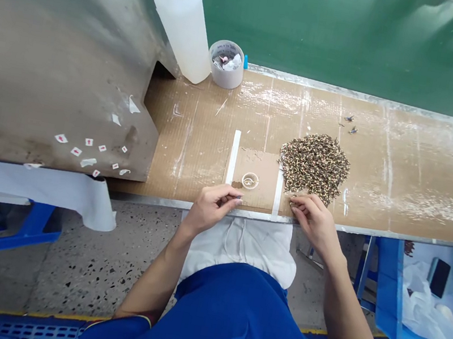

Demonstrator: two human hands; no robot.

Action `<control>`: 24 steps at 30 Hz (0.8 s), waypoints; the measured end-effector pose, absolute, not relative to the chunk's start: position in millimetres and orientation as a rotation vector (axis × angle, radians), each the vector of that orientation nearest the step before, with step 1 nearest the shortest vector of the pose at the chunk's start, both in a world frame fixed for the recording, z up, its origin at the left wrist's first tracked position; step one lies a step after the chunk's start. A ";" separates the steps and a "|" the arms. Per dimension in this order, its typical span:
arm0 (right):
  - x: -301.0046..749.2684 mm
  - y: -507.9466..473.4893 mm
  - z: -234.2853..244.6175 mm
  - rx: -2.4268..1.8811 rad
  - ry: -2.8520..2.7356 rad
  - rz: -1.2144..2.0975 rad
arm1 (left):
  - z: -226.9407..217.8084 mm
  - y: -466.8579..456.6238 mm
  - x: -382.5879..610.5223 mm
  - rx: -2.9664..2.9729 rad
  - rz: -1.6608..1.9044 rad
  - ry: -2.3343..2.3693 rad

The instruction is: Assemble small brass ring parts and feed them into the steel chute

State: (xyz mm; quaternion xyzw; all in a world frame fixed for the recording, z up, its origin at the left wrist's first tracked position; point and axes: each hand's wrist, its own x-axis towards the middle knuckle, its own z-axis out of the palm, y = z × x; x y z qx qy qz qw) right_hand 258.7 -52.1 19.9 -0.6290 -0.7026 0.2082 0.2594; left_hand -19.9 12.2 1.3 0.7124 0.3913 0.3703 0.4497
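On the left, a grey metal panel (75, 65) carries small white stickers with red marks (76, 151) and torn scraps, with a white sheet (92, 203) hanging below its near edge. To its right, at the far side of the brown bench top (379, 182), a bottle (184, 28) with a blue cap stands next to a tub (225, 76) of scraps (crumpled white bits, mostly). A thin white stick (221, 107) lies nearer.

The left hand (212, 208) is at the near edge of the bench, thumb and forefinger drawn close together; whether a tiny piece sits between them, I cannot tell. The fingertips are by the near left corner of a cardboard pad (267, 170), which has a white strip along each side and a white ring (249, 182) on it.

Right of the pad is a heap of small brown and gold pieces (315, 166). The right hand (315, 225) is at the heap's near left edge, fingertips narrowed; their hold is too small to make out. Beyond the heap lie a few dark bits (353, 130). At the near right, a blue crate (390, 293) holds white plastic (424, 304) and a dark phone (438, 277).
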 end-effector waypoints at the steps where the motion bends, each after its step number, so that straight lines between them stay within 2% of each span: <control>1: 261.2 -50.8 21.1 -1.699 -1.920 0.601 | 1.1 12.1 -19.8 1.761 0.915 0.970; 5: 264.8 -45.0 22.6 -1.686 -2.023 0.616 | 0.5 11.3 -19.6 1.759 0.919 0.975; 12: 256.2 -45.4 15.2 -1.617 -2.022 0.364 | 3.3 10.1 -20.0 1.770 0.913 0.986; 15: 249.7 -47.4 18.0 -1.590 -1.946 0.352 | 4.9 10.2 -19.9 1.816 0.896 0.966; 18: 232.3 -48.9 22.5 -1.596 -1.768 0.480 | 4.3 9.7 -18.9 1.886 0.913 0.908; 24: 176.4 -50.6 18.3 -1.567 -1.264 1.037 | 1.6 7.6 -16.0 1.977 0.907 0.868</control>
